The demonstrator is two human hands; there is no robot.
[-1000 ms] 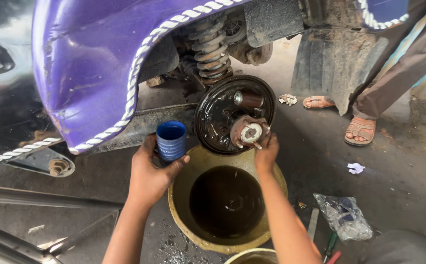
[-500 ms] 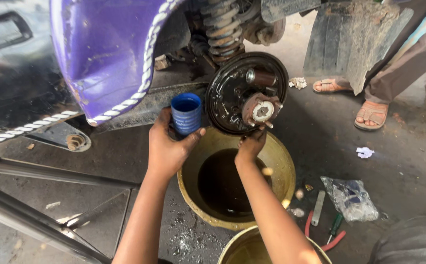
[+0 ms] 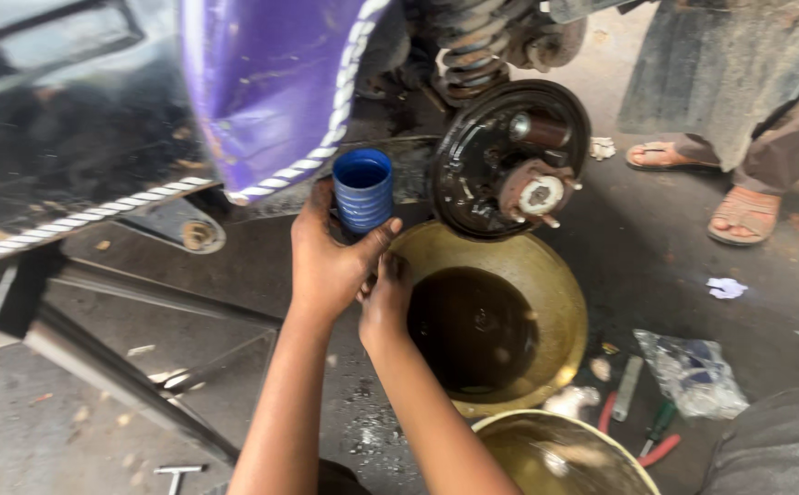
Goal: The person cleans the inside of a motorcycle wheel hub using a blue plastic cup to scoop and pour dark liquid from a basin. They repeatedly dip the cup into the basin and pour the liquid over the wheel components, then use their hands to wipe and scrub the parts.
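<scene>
My left hand grips a ribbed blue cup and holds it upright beside the purple vehicle body. Just to its right, my right hand is tucked against the left hand, at the near rim of a yellow basin filled with dark liquid. Whether the right hand holds anything is hidden. Above the basin hangs a black brake backing plate with its hub, under a coil spring.
A second yellow basin sits at the bottom. Pliers, a flat tool and a crumpled plastic bag lie at the right. Another person's sandalled feet stand beyond the hub. Metal frame bars cross the floor at left.
My right hand has drawn back from the hub down to the basin's near rim, beside my left hand. The view has shifted left; the cup stays held up.
</scene>
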